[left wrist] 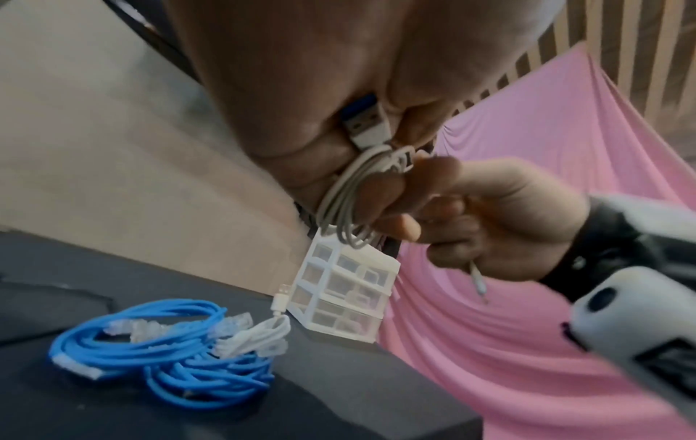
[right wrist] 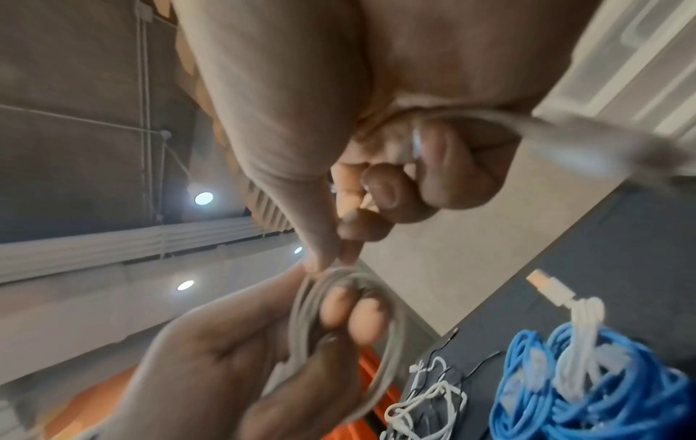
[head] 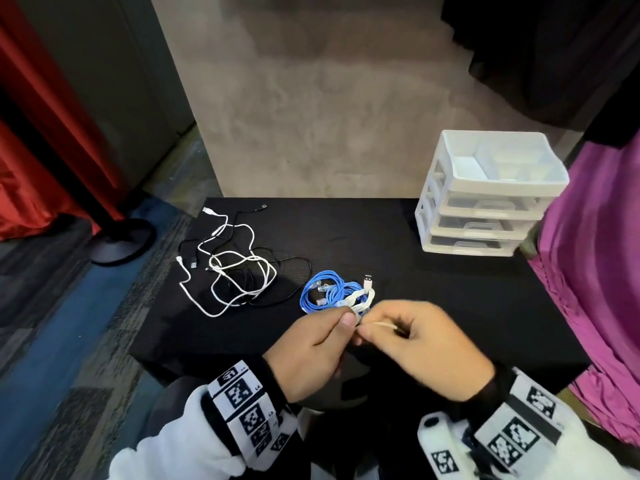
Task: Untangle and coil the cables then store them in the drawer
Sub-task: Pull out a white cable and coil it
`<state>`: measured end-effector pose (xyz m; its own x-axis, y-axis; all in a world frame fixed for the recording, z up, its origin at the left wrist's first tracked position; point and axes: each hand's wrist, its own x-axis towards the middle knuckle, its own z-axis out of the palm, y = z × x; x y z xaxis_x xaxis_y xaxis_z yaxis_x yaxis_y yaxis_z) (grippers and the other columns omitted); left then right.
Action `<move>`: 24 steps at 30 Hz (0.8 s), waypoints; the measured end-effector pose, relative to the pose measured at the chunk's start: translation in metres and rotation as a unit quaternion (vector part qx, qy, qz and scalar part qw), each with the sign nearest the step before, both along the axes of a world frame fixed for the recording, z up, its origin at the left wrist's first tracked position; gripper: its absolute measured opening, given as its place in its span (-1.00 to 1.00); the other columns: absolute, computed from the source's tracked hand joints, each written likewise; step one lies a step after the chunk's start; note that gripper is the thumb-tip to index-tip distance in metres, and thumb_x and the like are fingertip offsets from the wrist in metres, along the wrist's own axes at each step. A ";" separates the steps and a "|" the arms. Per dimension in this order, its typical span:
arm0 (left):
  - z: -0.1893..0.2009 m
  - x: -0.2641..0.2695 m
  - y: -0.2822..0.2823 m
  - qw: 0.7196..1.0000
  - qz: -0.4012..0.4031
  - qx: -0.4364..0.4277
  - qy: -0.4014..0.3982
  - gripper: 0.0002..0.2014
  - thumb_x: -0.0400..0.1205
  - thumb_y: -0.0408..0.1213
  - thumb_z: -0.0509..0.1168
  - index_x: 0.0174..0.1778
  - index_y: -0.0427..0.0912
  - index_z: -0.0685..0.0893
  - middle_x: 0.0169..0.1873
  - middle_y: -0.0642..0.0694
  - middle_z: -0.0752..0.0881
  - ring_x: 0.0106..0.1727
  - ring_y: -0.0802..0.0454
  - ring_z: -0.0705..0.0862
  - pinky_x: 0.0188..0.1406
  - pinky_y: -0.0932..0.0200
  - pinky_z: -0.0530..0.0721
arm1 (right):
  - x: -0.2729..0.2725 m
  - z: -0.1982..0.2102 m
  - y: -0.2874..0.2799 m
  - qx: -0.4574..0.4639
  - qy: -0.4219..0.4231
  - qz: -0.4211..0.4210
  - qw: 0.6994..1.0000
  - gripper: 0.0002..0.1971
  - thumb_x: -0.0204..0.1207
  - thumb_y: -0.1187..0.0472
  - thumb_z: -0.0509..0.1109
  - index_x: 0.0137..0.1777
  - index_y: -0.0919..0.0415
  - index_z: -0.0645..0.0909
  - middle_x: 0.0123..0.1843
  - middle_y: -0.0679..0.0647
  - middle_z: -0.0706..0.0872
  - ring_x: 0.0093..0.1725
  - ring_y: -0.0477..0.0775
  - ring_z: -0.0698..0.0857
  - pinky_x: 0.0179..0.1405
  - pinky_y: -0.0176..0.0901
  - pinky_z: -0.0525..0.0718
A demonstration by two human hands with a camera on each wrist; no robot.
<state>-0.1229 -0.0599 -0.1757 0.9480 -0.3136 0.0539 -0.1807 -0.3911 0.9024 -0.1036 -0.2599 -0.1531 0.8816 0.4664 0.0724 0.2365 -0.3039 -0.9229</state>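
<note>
**A:** What are the hands doing, and where is the cable?

**B:** Both hands are raised just above the near edge of a black table. The left hand has its fingers and thumb curled round a small coil of thin grey-white cable, with the USB plug tucked against the fingers. The right hand has a closed grip too: it pinches the loose tail of that same cable, and the far connector sticks out below its fist.

**B:** On the table just beyond the hands lie two coils of blue cable, with a bundled white cable resting on them. Further left sits a tangle of white and black cables. A white drawer unit, its drawers closed, stands at the far right corner.

**A:** How would the held cable handle?

**B:** It looks light, thin and limp, probably a little springy, so the loops would likely fan open if the pinch loosened. I'd judge the best hold is across all the loops at once, where they cross near the plug, rather than by a single strand. The plug ends are the rigid parts; bending sharply beside them seems the likeliest way to damage it.

**A:** And the tail?

**B:** Short enough, I think, to wrap round the bundle's waist.
</note>
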 end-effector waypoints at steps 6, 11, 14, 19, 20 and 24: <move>0.002 -0.001 -0.002 0.978 0.002 -0.178 0.104 -0.62 0.77 0.03 0.09 -0.25 -0.13 0.53 -0.34 -0.20 0.52 -0.49 0.11 0.34 -0.47 0.33 0.35 | 0.019 -0.012 -0.017 0.044 0.031 -0.052 0.997 -0.86 0.55 0.13 0.61 -0.20 0.12 0.77 -0.38 0.06 0.53 -0.31 0.01 0.46 -0.20 -0.13 0.47; 0.004 -0.003 -0.004 0.931 0.007 -0.322 0.172 -0.69 0.74 -0.08 0.09 -0.20 -0.24 0.42 -0.33 -0.08 0.55 -0.58 0.15 0.27 -0.51 0.31 0.28 | 0.013 -0.033 -0.010 -0.084 -0.115 -0.131 0.981 -0.94 0.57 0.05 0.59 -0.13 -0.14 0.84 -0.24 -0.08 0.63 -0.10 -0.04 0.61 0.03 -0.23 0.54; 0.001 -0.003 -0.007 0.900 0.027 -0.377 0.215 -0.71 0.73 -0.06 0.14 -0.20 -0.19 0.45 -0.29 -0.11 0.54 -0.57 0.16 0.32 -0.46 0.28 0.27 | 0.010 -0.034 0.001 -0.032 -0.071 -0.160 0.984 -0.88 0.61 0.16 0.56 -0.11 -0.09 0.87 -0.23 -0.04 0.75 -0.18 -0.02 0.73 -0.01 -0.10 0.67; 0.003 0.000 -0.016 0.876 0.080 -0.430 0.203 -0.65 0.80 -0.07 0.17 -0.23 -0.19 0.49 -0.29 -0.15 0.59 -0.52 0.14 0.42 -0.47 0.33 0.41 | -0.005 -0.020 0.016 0.130 0.090 -0.070 0.985 -0.68 0.82 0.06 0.29 0.05 0.11 0.88 0.03 0.11 0.90 0.17 0.09 0.83 0.43 0.25 0.67; 0.001 0.000 -0.018 0.882 0.100 -0.422 0.184 -0.65 0.79 -0.06 0.15 -0.25 -0.17 0.54 -0.29 -0.17 0.60 -0.50 0.12 0.45 -0.46 0.31 0.45 | -0.006 -0.019 0.016 0.157 0.114 -0.063 0.979 -0.66 0.80 -0.01 0.31 0.09 0.15 0.87 0.05 0.20 0.89 0.17 0.14 0.82 0.46 0.37 0.63; -0.004 0.002 -0.021 0.926 0.148 -0.331 0.104 -0.59 0.79 0.04 0.15 -0.33 -0.03 0.62 -0.37 -0.19 0.59 -0.40 0.03 0.53 -0.30 0.20 0.55 | -0.011 -0.020 0.016 0.201 0.153 -0.045 0.967 -0.64 0.71 -0.08 0.40 0.18 0.18 0.85 0.05 0.33 0.83 0.08 0.21 0.74 0.48 0.50 0.52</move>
<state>-0.1209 -0.0812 -0.1796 0.9986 -0.0025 -0.0521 0.0509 0.2566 0.9652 -0.1143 -0.2434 -0.1727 0.9264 0.3746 -0.0393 -0.0770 0.0861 -0.9933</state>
